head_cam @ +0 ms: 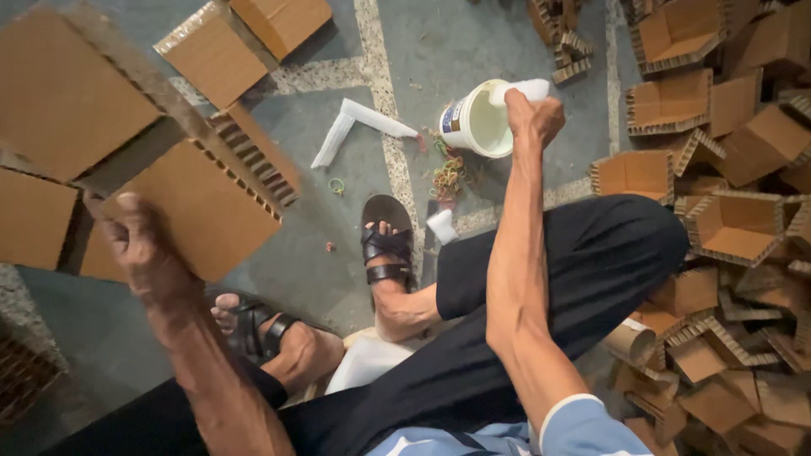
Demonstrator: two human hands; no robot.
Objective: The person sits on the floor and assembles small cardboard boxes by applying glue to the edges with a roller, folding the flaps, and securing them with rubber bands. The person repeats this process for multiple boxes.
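Observation:
My left hand (135,241) grips a folded piece of honeycomb cardboard (127,143), held up close to the camera at the upper left. My right hand (534,114) is stretched out over a small white tub of glue (473,120) on the floor and is closed on a white applicator (519,89) at the tub's rim. I am seated with legs in black trousers and feet in black sandals (387,245).
A heap of folded cardboard corner pieces (718,211) fills the right side. Flat cardboard sheets (245,38) lie at the top. A bent white strip (355,122), rubber bands (448,176) and a cardboard roll (629,339) lie on the grey floor.

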